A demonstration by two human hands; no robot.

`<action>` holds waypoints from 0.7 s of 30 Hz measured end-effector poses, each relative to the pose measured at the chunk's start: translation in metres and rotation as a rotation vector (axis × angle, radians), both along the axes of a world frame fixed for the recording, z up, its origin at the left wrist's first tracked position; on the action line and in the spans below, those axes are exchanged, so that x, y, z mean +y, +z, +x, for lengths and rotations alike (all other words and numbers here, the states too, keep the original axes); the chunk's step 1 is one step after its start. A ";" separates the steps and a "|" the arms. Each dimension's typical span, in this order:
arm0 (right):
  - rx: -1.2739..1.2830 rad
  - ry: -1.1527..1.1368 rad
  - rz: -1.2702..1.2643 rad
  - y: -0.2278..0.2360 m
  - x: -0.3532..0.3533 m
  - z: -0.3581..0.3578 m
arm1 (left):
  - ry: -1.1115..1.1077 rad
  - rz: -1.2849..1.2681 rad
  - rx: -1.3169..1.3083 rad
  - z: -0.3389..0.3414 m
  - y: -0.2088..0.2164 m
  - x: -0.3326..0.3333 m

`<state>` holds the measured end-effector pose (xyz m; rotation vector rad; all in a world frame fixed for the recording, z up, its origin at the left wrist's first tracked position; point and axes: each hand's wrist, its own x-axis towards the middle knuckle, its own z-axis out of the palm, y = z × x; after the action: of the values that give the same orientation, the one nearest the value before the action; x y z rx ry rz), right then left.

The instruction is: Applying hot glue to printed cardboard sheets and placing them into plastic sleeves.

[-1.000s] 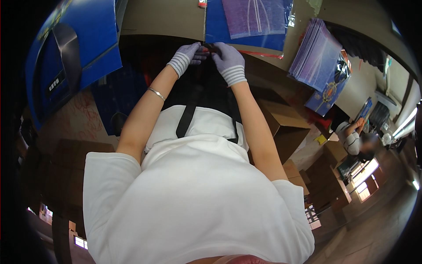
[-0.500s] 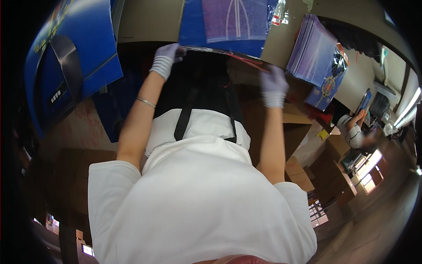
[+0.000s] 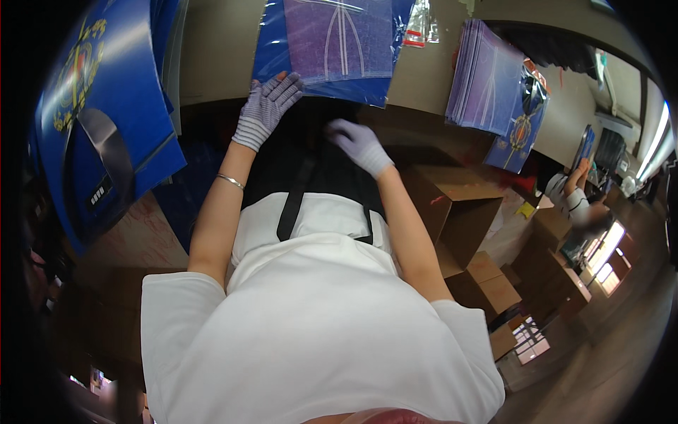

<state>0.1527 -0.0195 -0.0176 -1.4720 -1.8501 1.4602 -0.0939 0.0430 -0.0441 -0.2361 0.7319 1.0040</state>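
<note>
A clear plastic-wrapped blue package (image 3: 385,56) with a purple denim-look panel lies at the front edge of the table. My left hand (image 3: 268,109), in a striped lilac-and-white glove, rests at its lower left corner with the fingers stretched out. My right hand (image 3: 361,146), gloved alike, is in front of the table edge, below the package and apart from it. Its fingers bend toward the left and are blurred, so I cannot tell whether they hold anything.
On the left stands a large blue bag (image 3: 123,134) with a dark glossy strap. A stack of purple panels (image 3: 480,78) lies to the right, by another blue package (image 3: 519,138). Open cardboard boxes (image 3: 470,205) stand below the table. Another person's hand (image 3: 580,173) shows at far right.
My right hand has come left and toward me, away from the package's edge; the red strip near it is out of sight. My left fingers have spread flat. The package's near edge now lies flatter.
</note>
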 end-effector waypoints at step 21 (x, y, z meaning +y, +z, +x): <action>-0.071 -0.465 0.443 0.185 0.082 0.103 | 0.042 0.299 0.304 -0.052 -0.022 0.044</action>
<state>0.2561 0.0624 0.1670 -1.5893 -1.5855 0.7366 -0.1459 0.0869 -0.0666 0.1651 0.8408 1.1893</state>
